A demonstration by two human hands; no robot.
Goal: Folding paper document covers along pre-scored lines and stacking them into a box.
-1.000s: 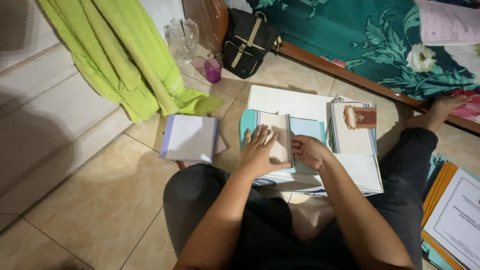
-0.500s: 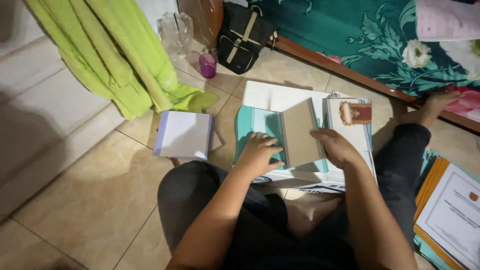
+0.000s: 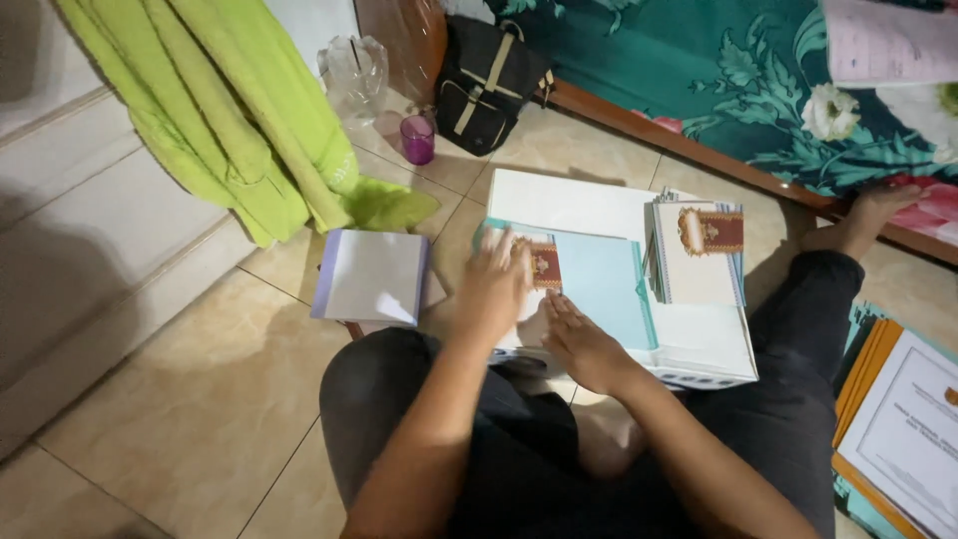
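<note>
We're mid-fold here: left hand [image 3: 496, 284] and right hand [image 3: 582, 344], fingers flat and gripping nothing, press the teal card [image 3: 584, 284] at frame centre on the white box [image 3: 699, 349]. Probably needs a firm crease next.

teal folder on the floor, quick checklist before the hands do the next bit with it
1. Teal folder lies open and flat: ok.
2. Left hand presses on its left side: ok.
3. Right hand rests at its lower edge: ok.
4. Stack of cards sits beside it, to the right: ok.
5. White booklet apart on the left, clear of the hands: ok.
6. What lies under the left palm: cannot tell.
</note>
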